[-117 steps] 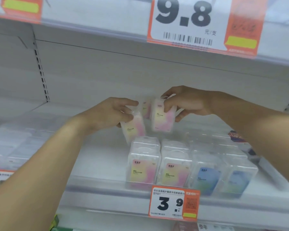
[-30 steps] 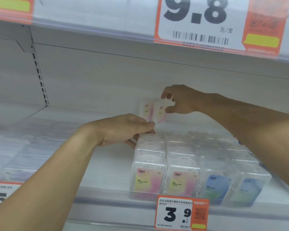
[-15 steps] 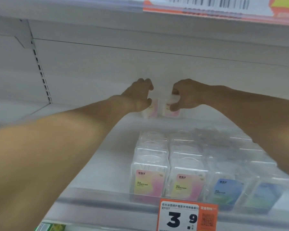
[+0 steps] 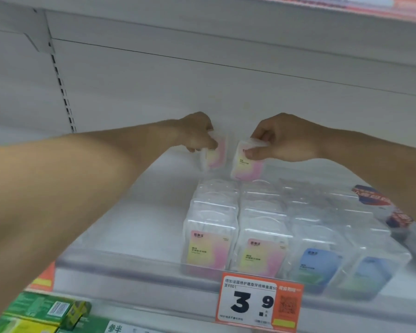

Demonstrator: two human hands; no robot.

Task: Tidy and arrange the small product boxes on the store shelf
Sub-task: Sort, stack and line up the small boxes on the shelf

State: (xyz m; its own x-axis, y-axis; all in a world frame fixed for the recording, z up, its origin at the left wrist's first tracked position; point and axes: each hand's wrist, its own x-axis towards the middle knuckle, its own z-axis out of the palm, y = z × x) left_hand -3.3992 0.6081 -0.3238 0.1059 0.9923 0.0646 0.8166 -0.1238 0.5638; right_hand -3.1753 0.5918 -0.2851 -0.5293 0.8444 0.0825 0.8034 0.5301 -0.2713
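Both arms reach deep to the back of the white shelf (image 4: 135,227). My left hand (image 4: 197,132) grips a clear box with a pink-yellow label (image 4: 215,156). My right hand (image 4: 277,139) pinches the top of a second pink-yellow box (image 4: 246,165). Both boxes are lifted, just behind the rows. In front of them stand two rows of pink-yellow boxes (image 4: 235,236) and, to their right, rows of blue-label boxes (image 4: 341,255), all reaching to the shelf's front lip.
A 3.9 price tag (image 4: 258,302) hangs on the front rail. Packs with red-blue labels (image 4: 380,203) lie at the right. Green boxes (image 4: 41,311) sit on the shelf below, at the bottom left. The upper shelf's edge runs overhead.
My left hand rose from the front row to the back and took a box. Both hands have since drawn slightly apart, each with its box. The camera has tilted down.
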